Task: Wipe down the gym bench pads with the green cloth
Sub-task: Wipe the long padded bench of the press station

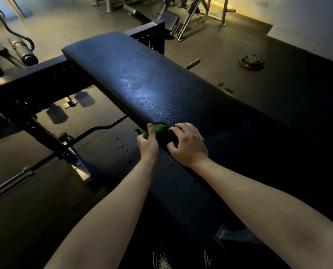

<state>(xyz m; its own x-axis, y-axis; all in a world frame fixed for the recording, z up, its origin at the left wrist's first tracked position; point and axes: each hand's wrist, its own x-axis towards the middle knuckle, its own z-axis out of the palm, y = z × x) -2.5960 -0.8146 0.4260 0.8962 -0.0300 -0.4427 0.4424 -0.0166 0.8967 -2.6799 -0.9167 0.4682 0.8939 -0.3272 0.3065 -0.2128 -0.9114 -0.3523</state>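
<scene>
A long black bench pad point(142, 82) runs from the upper left toward the lower right, with a shiny patch near its middle. A small green cloth point(159, 127) lies bunched at the pad's near left edge. My left hand point(148, 143) grips the cloth's left part, thumb up along it. My right hand point(188, 144) rests on the pad just right of the cloth with its fingers curled; whether they touch the cloth is hidden in shadow.
The black bench frame point(35, 82) crosses on the left. A barbell point(8, 183) lies on the floor below it. A weight plate point(251, 62) sits on the floor at the right. More gym machines point(181, 14) stand at the back.
</scene>
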